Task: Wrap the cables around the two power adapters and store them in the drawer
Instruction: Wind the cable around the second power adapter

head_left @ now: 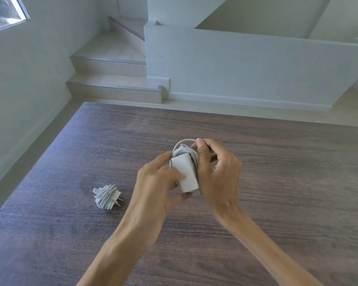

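Observation:
A white square power adapter point(185, 172) is held above the dark wooden table point(277, 182). My left hand point(155, 178) grips its lower left side. My right hand point(215, 168) is closed on the right side and pinches the white cable point(181, 142), which loops over the adapter's top and lies in several turns around it. A second, smaller white adapter point(108, 196) lies on the table to the left, its cable wound around it and its metal prongs pointing right. No drawer is in view.
The table's far edge runs across the middle of the view, with a tiled floor beyond. Tiled stairs point(112, 79) rise at the back left beside a white half wall point(246, 69). The left wall stands close to the table's left edge.

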